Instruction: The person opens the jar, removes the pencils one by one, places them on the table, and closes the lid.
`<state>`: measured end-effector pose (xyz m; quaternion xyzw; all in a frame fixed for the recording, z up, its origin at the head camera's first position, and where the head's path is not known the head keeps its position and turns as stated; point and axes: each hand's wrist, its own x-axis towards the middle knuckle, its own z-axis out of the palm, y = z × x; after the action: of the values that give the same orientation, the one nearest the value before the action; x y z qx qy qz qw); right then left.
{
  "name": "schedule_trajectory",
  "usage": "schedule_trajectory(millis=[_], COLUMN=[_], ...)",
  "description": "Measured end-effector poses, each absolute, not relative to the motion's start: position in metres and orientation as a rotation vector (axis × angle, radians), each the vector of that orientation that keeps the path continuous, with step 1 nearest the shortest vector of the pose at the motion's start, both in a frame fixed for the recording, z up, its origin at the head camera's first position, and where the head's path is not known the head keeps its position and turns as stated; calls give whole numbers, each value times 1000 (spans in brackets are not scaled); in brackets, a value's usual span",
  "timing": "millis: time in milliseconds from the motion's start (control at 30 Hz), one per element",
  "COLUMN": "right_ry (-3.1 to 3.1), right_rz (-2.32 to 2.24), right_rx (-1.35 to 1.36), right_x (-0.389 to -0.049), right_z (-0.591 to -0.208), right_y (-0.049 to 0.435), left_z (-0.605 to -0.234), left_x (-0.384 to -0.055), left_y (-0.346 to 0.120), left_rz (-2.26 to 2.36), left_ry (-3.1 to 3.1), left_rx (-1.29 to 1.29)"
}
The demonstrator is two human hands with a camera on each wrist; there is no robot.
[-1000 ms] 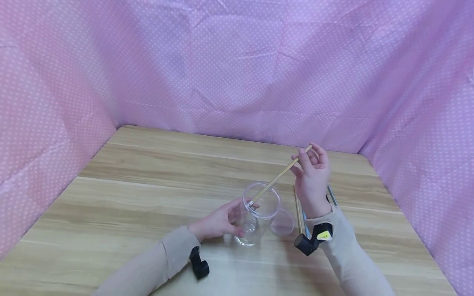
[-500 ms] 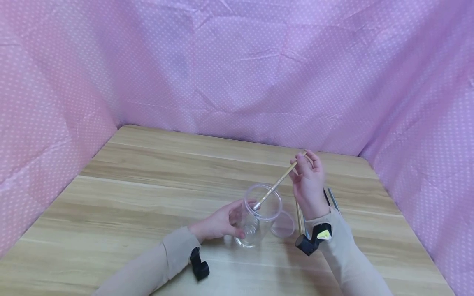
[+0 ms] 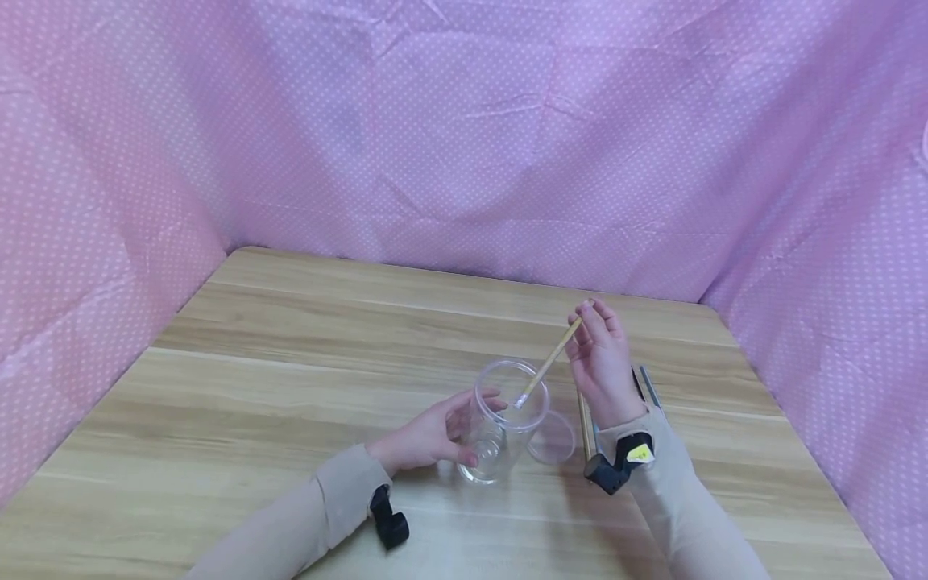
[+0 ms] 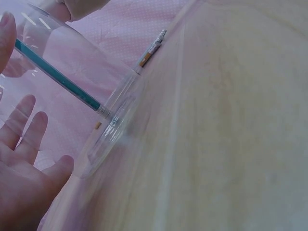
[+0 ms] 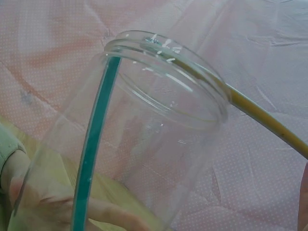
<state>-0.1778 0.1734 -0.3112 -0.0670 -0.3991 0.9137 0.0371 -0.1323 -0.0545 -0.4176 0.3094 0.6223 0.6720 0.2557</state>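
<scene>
A clear plastic jar [image 3: 511, 449] stands on the table with its mouth uncovered. My left hand [image 3: 435, 435] holds its lower left side, thumb in front. My right hand [image 3: 603, 370] pinches the upper end of a yellow pencil [image 3: 554, 353]. That pencil slants down through the jar's mouth, its silvery end inside below the rim. Both wrist views show a teal stick [image 5: 96, 130] through the clear wall, apparently inside; from the head I cannot make it out. A clear round lid [image 3: 553, 439] lies just right of the jar.
Beside the lid, partly under my right wrist, lie a gold-coloured stick [image 3: 586, 427] and several darker and bluish sticks [image 3: 650, 387]. Pink dotted cloth [image 3: 464, 161] encloses the wooden table [image 3: 290, 362] at the back and sides. Black cameras [image 3: 389, 519] sit on both wrists.
The right hand has come down and slightly left, bringing the pencil lower. Its silvery end has shifted from the jar's left rim toward the right within the mouth. The left hand stays put.
</scene>
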Motion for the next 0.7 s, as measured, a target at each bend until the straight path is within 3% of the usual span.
schedule_trajectory(millis=[700], right_ry=[-1409], right_rz=[2837], right_rx=[-27], right_x=[-180], right_z=[-306], right_y=[218], left_z=[-417], left_x=[-132], left_y=[-55], left_rz=[1832], left_ry=[1672], left_rx=[823])
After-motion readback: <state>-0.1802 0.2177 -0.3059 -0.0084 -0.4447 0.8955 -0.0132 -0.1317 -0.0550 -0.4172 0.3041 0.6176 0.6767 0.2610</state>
